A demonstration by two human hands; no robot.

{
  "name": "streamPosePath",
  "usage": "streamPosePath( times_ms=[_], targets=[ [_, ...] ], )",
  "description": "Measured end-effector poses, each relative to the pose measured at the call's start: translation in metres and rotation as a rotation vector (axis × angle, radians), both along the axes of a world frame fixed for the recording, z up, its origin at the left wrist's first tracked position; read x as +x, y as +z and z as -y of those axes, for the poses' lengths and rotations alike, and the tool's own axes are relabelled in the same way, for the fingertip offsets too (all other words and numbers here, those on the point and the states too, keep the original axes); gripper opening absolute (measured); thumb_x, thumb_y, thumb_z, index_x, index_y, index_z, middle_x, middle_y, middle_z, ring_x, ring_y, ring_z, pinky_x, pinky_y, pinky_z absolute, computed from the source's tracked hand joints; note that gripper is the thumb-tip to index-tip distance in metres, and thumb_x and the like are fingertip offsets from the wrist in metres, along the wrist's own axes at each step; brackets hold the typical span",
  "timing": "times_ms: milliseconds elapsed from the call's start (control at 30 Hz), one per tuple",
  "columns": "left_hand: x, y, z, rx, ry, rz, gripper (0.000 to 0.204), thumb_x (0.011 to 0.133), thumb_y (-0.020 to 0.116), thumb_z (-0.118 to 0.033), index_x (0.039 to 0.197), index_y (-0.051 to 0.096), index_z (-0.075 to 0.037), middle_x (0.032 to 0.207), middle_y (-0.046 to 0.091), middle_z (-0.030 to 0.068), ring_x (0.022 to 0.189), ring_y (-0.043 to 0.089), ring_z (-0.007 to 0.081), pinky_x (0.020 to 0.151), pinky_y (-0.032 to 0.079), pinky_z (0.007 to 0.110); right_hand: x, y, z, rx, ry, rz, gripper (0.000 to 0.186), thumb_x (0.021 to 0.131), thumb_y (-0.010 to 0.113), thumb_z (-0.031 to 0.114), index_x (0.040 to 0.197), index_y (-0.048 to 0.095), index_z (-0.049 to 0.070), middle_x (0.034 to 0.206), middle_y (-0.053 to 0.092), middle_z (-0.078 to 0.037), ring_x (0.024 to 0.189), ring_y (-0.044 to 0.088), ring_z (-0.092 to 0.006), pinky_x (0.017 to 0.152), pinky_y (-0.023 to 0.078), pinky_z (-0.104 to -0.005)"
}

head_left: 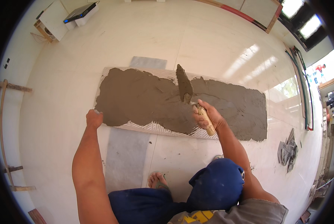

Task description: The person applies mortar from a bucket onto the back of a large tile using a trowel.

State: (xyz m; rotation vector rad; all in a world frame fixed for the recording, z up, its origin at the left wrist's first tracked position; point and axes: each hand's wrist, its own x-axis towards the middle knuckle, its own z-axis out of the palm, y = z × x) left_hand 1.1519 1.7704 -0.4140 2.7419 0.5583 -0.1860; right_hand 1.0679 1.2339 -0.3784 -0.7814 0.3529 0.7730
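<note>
My right hand [208,114] is wrapped round the pale, mortar-smeared handle of a pointed trowel [184,84]. Its blade is coated in grey mortar and points away from me, over the middle of a long tile [155,129]. Wet mortar [137,95] covers most of the tile's ribbed face, leaving bare ribs along the near and far edges. By the tile's left end, my left hand [95,118] is closed next to the mortar's edge. A small pale bit shows at its fingers, too small to name.
Grey strips [126,156] lie under the tile. A crumpled grey cloth [288,151] is on the floor at right, with long thin rods [304,89] beyond. A flat black device [80,13] stands at the far left. Wooden pieces [4,127] lean along the left wall.
</note>
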Motion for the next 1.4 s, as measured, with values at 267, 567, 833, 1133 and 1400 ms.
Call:
streamPosePath(
  times_ms=[267, 567, 833, 1133, 1400],
  targets=[
    [0.006, 0.000, 0.001, -0.001, 0.014, 0.040, 0.035, 0.086, 0.073, -0.024, 0.105, 0.072, 0.006, 0.103, 0.075, 0.0267, 0.103, 0.073, 0.0397, 0.093, 0.056, 0.045, 0.118, -0.037, 0.019, -1.721, 0.453, 0.885, 0.047, 0.106, 0.049, 0.041, 0.108, 0.068, -0.002, 0.101, 0.072, -0.028, 0.104, 0.069, -0.0450, 0.089, 0.054, -0.0540],
    [-0.003, -0.011, -0.016, 0.015, 0.089, -0.063, 0.039, 0.086, 0.064, -0.013, 0.118, 0.067, 0.009, 0.118, 0.070, 0.0323, 0.114, 0.068, 0.0461, 0.099, 0.054, 0.048, 0.170, -0.050, 0.022, -1.756, 0.730, 0.905, 0.048, 0.104, 0.051, 0.042, 0.113, 0.068, -0.002, 0.114, 0.071, -0.029, 0.113, 0.067, -0.0440, 0.098, 0.053, -0.0549],
    [-0.008, -0.012, -0.011, -0.001, 0.115, -0.064, 0.035, 0.086, 0.064, -0.011, 0.115, 0.068, 0.007, 0.116, 0.071, 0.0311, 0.113, 0.068, 0.0466, 0.098, 0.054, 0.049, 0.128, -0.007, 0.001, -1.560, 0.910, 0.657, 0.049, 0.102, 0.054, 0.039, 0.110, 0.070, -0.007, 0.111, 0.072, -0.030, 0.107, 0.070, -0.0445, 0.092, 0.054, -0.0544],
    [-0.011, -0.009, -0.016, -0.055, 0.167, -0.014, 0.033, 0.085, 0.065, -0.011, 0.113, 0.070, 0.005, 0.116, 0.072, 0.0304, 0.113, 0.069, 0.0451, 0.097, 0.055, 0.049, 0.067, 0.010, 0.034, -1.450, 0.879, 0.571, 0.048, 0.106, 0.049, 0.037, 0.098, 0.064, -0.008, 0.059, 0.063, -0.017, 0.050, 0.067, -0.0305, 0.055, 0.055, -0.0459],
    [0.002, -0.010, 0.003, -0.066, 0.081, -0.096, 0.035, 0.084, 0.066, -0.012, 0.115, 0.069, 0.005, 0.117, 0.071, 0.0305, 0.113, 0.068, 0.0448, 0.097, 0.055, 0.048, 0.110, -0.030, 0.005, -1.478, 0.441, 0.419, 0.046, 0.103, 0.050, 0.035, 0.107, 0.069, -0.007, 0.075, 0.072, -0.021, 0.070, 0.074, -0.0375, 0.070, 0.059, -0.0479]
  ],
)
